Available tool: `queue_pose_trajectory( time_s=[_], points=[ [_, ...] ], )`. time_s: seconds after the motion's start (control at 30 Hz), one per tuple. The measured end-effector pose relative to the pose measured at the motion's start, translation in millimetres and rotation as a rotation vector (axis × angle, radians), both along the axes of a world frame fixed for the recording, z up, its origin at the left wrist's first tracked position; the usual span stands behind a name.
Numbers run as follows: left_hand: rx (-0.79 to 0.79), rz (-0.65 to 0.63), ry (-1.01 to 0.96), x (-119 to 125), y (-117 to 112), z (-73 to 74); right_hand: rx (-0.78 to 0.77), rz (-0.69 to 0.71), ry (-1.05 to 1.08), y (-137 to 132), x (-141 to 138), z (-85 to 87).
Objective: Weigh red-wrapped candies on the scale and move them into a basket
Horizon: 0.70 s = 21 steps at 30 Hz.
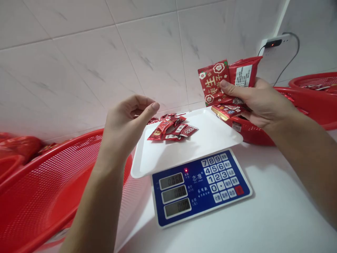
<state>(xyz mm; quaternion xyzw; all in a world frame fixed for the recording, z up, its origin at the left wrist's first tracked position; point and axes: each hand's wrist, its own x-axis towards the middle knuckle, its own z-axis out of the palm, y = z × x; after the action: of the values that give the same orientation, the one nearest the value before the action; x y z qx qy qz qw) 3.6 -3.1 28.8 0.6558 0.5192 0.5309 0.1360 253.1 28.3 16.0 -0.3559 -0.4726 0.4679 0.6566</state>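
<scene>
My right hand [255, 102] grips several red printed snack packets [213, 80] above the right corner of a white scale platform [210, 140]. A further red packet with a gold edge [226, 111] sits under those fingers. My left hand [129, 119] hangs empty over the platform's left side, its fingers loosely curled. A heap of small red packets [171, 130] lies on the platform, just ahead of my left fingertips. Below the platform is the scale's blue keypad and display panel [200, 186], with its readouts lit.
A large red mesh basket [39, 182] stands to the left, with red packaging beyond it. Further red mesh baskets [313, 84] sit at the right, behind my right arm. The scale rests on a white counter [276, 218] against a marbled tile wall, with a plugged-in wall socket [272, 44] at upper right.
</scene>
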Motion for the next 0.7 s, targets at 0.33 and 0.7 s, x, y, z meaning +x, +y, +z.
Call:
queue_pose_trajectory(
  time_s=[0.33,0.7],
  points=[
    [-0.038,-0.014,0.003,2,0,-0.2,-0.012,0.003,-0.018,0,-1,-2.7],
    [-0.155,-0.129,0.121,5,-2,2.9,-0.048,0.088,-0.028,1,-12,-11.2]
  ],
)
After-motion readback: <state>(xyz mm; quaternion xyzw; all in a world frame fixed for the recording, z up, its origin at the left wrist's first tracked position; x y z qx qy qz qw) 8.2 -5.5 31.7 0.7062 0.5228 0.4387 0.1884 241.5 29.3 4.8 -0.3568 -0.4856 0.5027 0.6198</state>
